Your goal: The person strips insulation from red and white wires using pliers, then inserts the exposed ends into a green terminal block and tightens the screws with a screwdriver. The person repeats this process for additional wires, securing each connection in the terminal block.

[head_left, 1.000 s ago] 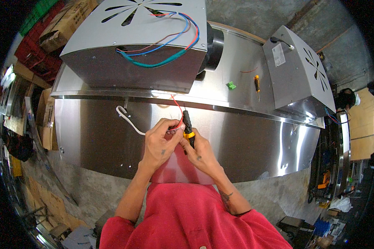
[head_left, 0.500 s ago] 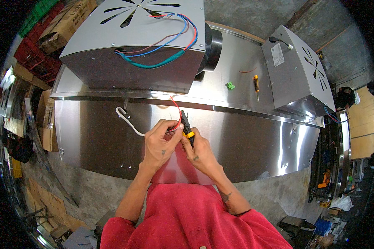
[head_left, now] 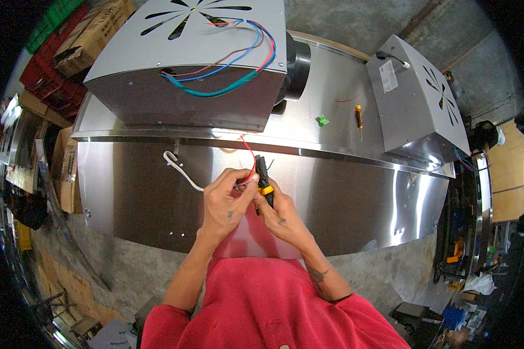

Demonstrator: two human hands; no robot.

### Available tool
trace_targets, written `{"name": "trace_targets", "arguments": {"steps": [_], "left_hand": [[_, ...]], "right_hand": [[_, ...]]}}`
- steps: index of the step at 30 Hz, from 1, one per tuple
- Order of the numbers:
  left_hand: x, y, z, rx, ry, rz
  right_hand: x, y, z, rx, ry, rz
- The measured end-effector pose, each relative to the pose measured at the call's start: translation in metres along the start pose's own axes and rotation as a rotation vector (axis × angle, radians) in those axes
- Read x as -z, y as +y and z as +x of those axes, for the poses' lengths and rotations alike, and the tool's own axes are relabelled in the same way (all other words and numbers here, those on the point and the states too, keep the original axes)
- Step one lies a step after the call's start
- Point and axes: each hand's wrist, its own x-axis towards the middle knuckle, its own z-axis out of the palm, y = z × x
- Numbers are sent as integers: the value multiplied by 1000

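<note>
My left hand is closed, with thumb and fingers pinching a white cable. From that pinch a thin red wire curves up toward the metal ledge. In my right hand is a pair of black pliers with yellow on the handles. Their jaws point away from me, just right of the red wire, and a short dark wire end sticks out beside them. Both hands are close together over the shiny steel panel. My fingers hide the exact spot where cable and pliers meet.
Behind the ledge stands a large grey metal box with looped coloured wires. Right of it lie a green connector and a yellow-handled screwdriver. A second grey box stands far right. Cartons are stacked at left.
The pliers have turned a little more upright and shifted slightly right, with their jaws now just apart from the red wire. My left hand has hardly moved.
</note>
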Motion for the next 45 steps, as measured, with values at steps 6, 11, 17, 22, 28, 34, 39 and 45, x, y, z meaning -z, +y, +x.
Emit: {"name": "trace_targets", "arguments": {"steps": [6,11,17,22,28,34,39,45], "left_hand": [[1,1,1,-3,6,-8],[0,2,0,11,9,12],[1,2,0,20,15,10],[2,4,2,38,-1,-5],[2,-1,2,-19,-25,35],[2,4,6,-18,-43,11],[2,2,7,-42,-57,32],[2,8,10,-23,-82,47]], "right_hand": [[5,-5,-2,130,62,-322],[-1,0,0,42,57,-116],[-4,-1,1,14,51,-86],[-8,10,5,312,227,-432],[-7,11,9,164,179,-400],[-5,8,7,132,135,-235],[1,3,8,152,70,-134],[-3,4,9,57,100,-187]]}}
